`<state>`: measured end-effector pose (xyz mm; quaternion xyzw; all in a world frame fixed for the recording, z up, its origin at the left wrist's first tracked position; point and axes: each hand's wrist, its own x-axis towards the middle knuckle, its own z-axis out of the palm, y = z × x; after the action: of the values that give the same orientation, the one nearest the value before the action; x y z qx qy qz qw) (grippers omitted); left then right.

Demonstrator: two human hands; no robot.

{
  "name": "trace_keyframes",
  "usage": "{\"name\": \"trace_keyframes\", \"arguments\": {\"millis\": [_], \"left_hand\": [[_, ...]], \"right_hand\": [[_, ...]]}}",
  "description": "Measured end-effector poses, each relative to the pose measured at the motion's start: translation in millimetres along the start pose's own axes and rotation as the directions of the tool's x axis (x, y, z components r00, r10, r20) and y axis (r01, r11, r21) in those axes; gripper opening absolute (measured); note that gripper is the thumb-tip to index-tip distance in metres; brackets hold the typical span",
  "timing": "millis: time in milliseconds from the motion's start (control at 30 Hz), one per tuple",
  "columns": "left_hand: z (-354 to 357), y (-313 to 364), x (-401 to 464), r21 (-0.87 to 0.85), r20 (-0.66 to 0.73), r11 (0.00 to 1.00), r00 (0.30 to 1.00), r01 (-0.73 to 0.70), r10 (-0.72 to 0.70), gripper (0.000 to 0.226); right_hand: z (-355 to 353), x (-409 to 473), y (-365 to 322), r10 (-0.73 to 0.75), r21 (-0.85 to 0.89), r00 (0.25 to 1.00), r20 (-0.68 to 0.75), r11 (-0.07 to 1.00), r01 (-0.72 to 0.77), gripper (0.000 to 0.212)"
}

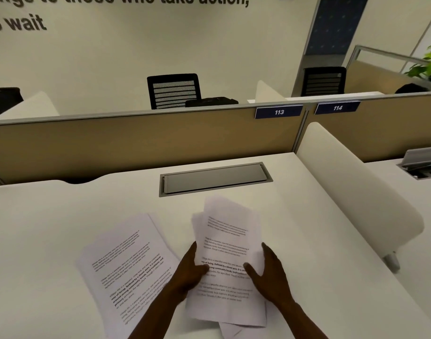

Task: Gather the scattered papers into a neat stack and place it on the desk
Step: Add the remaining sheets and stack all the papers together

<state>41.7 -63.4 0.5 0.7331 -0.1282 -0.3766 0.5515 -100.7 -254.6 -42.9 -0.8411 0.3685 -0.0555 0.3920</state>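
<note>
A loose bundle of printed white papers [230, 243] is held between both hands above the white desk [62, 216], its sheets fanned unevenly at the top and bottom. My left hand [188, 272] grips the bundle's left edge with the thumb on top. My right hand [270, 275] holds the right edge, thumb across the page. Another group of printed sheets [126, 265] lies flat on the desk to the left, slightly skewed, with my left forearm over its lower right corner.
A grey cable hatch [215, 178] is set into the desk beyond the papers. A tan partition [136, 140] with number plates 113 and 114 closes the back. A white side divider [351, 182] borders the right. Black chairs stand behind the partition.
</note>
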Motion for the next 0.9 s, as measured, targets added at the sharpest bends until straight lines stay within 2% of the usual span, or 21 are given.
{"name": "trace_keyframes", "arguments": {"millis": [67,133,167,200,267,333,433,567,667,800,900], "left_hand": [[-4,4,-2,-0.050,0.061,0.999,0.998,-0.017,0.021,0.068],[-9,7,-3,-0.090,0.084,0.996,0.996,-0.024,0.031,0.066],[-13,8,-3,-0.107,0.089,0.994,0.995,-0.026,0.036,0.065],[-17,9,-2,-0.115,0.096,0.993,0.995,-0.031,0.042,0.065],[-25,10,-1,-0.110,0.111,0.993,0.992,-0.049,0.062,0.068],[-30,13,-1,-0.076,0.102,0.994,0.991,-0.078,0.086,0.071],[-31,21,1,-0.057,0.028,0.990,0.991,-0.130,0.132,0.065],[-29,34,3,-0.130,-0.060,0.967,0.975,-0.221,0.215,0.038],[-29,46,1,-0.164,-0.079,0.942,0.956,-0.292,0.282,0.050],[-24,55,-2,-0.222,-0.097,0.908,0.934,-0.356,0.343,0.061],[-12,53,-3,-0.240,-0.129,0.900,0.930,-0.365,0.343,0.068]], "right_hand": [[-6,9,-8,0.105,0.184,0.994,-0.021,0.978,-0.099,0.097],[-15,21,-15,0.220,0.391,0.975,0.020,0.896,-0.210,0.094],[-20,27,-18,0.251,0.474,0.967,0.052,0.846,-0.245,0.084],[-25,33,-21,0.244,0.538,0.967,0.073,0.806,-0.244,0.065],[-33,40,-26,0.186,0.624,0.980,0.064,0.760,-0.185,0.029],[-37,41,-33,0.131,0.682,0.991,0.031,0.722,-0.117,0.022],[-43,36,-46,0.019,0.705,0.999,-0.032,0.709,0.009,0.017],[-54,25,-65,-0.120,0.701,0.989,-0.082,0.699,0.143,0.014],[-62,20,-75,-0.199,0.676,0.972,-0.124,0.701,0.230,0.011],[-65,21,-75,-0.190,0.647,0.961,-0.198,0.712,0.274,0.015],[-56,17,-71,-0.182,0.662,0.966,-0.183,0.704,0.258,0.018]]}}
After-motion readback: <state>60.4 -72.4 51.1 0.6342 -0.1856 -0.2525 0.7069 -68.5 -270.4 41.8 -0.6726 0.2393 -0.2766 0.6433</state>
